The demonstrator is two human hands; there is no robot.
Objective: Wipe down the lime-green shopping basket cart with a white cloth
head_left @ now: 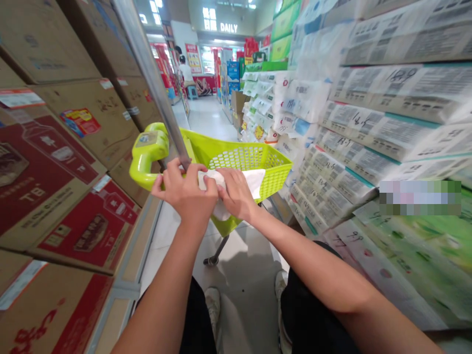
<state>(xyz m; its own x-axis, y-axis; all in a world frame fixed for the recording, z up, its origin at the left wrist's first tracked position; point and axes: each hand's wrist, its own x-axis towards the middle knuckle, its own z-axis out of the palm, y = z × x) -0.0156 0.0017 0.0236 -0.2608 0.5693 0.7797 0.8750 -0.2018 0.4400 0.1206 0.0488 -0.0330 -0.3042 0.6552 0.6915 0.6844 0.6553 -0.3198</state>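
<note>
A lime-green cart basket with perforated walls stands in front of me, its moulded handle at the left. A metal pole rises slantwise from it. My left hand is curled over the near rim by the pole's foot, its thumb against a white cloth. The cloth looks thin, perhaps a paper tissue, and drapes over the rim. My right hand presses and grips it, fingers bent over the edge. Part of the cloth is hidden beneath both hands.
Stacked cardboard cartons line the left side. On the right rise piles of wrapped paper packs with handwritten prices. The cart's leg and caster stand on the tiled floor between my shoes. A person sits on a blue stool far down the aisle.
</note>
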